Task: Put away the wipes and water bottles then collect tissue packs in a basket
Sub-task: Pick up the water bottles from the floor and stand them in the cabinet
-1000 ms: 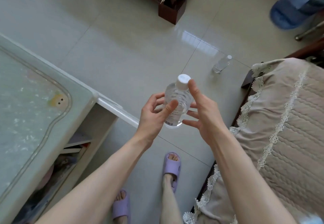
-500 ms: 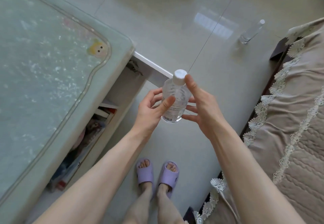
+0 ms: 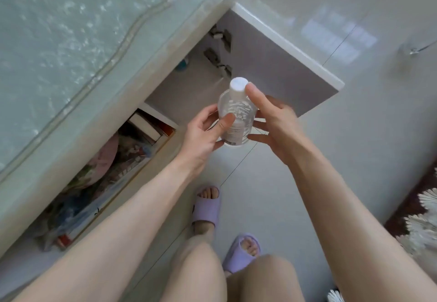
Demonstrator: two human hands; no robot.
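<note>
A small clear water bottle (image 3: 237, 117) with a white cap stands upright between both my hands, in front of the open cabinet. My left hand (image 3: 203, 133) grips its lower body, thumb across the front. My right hand (image 3: 274, 122) holds the other side, its thumb up by the cap and fingers behind the bottle. A second clear bottle (image 3: 418, 47) lies on the floor tiles at the far right edge, only partly in view. No wipes, tissue packs or basket are in view.
A table with a glass top (image 3: 71, 48) fills the left. Its white cabinet door (image 3: 283, 60) stands swung open over the floor. The shelf (image 3: 113, 167) under the table holds books and bags. A lace-edged sofa cover (image 3: 423, 216) shows at right. My feet wear purple slippers.
I have stepped toward the table and looked further down; the open cabinet door now lies right behind the bottle. Both hands keep the same hold on the bottle.
</note>
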